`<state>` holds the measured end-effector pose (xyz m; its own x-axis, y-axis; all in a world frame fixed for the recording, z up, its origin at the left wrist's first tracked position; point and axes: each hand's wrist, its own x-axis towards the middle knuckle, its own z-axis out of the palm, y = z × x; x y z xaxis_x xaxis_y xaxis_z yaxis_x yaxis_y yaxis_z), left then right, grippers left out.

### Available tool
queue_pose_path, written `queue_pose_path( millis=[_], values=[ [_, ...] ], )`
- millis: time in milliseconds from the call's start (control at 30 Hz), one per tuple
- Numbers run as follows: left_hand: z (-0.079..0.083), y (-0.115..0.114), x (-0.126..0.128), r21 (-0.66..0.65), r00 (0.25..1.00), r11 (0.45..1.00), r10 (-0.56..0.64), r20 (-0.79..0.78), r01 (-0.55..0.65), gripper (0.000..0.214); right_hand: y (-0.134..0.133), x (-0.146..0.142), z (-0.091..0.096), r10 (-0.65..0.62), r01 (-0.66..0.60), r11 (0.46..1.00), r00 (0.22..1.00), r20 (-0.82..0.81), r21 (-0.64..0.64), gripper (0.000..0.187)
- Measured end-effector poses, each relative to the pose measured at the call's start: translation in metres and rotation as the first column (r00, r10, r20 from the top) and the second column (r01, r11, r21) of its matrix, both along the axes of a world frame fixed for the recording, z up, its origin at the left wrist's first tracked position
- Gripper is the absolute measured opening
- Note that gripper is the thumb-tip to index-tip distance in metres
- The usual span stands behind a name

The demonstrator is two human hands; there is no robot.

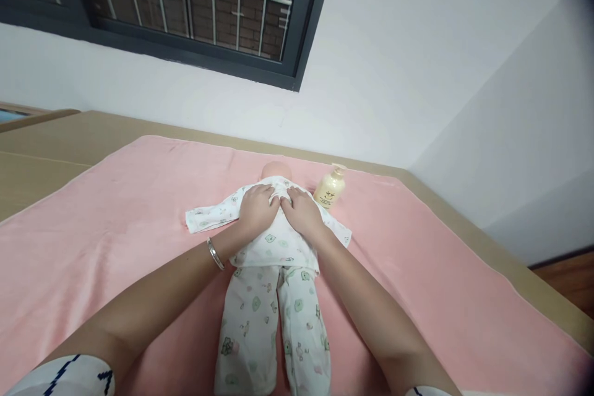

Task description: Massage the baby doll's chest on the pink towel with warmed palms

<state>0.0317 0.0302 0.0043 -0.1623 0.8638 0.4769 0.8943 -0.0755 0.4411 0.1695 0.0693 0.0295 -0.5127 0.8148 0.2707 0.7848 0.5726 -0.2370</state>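
Observation:
A baby doll (pixel 277 169) lies on a pink blanket, its head toward the wall. It wears a white printed top (pixel 273 250) and matching trousers (pixel 253 328) with small green and pink figures. My left hand (pixel 256 211) rests flat on the left side of the doll's upper body. Mirroring it, my right hand (pixel 302 213) lies on the right side. Both thumbs point inward and nearly meet at the middle. The fingers are stretched out, and neither hand grips anything. Which way the doll's face is turned cannot be made out.
A pale yellow pump bottle (pixel 331 187) leans just right of the doll's shoulder. The pink blanket (pixel 139 247) covers most of a tan surface (pixel 46 142). Behind stand a white wall (pixel 371 62) and a dark-framed window (pixel 195 52) with bars.

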Motion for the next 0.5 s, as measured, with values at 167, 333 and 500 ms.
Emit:
queue_pose_path(
  millis=[167,333,500],
  values=[
    [-0.001,0.006,-0.006,-0.033,0.999,0.999,0.000,0.036,0.001,0.037,-0.030,-0.008,0.008,-0.047,0.031,0.987,0.994,0.100,0.155,0.038],
    [-0.001,-0.002,0.000,0.049,0.999,0.998,-0.035,0.002,0.035,0.035,-0.025,-0.008,0.004,0.001,-0.006,0.994,0.999,0.040,0.113,0.038],
    [-0.004,-0.006,0.005,0.113,1.000,0.993,-0.016,-0.027,0.019,0.033,0.008,0.000,-0.003,-0.012,0.011,0.998,1.000,-0.019,-0.056,0.047]
  ],
)
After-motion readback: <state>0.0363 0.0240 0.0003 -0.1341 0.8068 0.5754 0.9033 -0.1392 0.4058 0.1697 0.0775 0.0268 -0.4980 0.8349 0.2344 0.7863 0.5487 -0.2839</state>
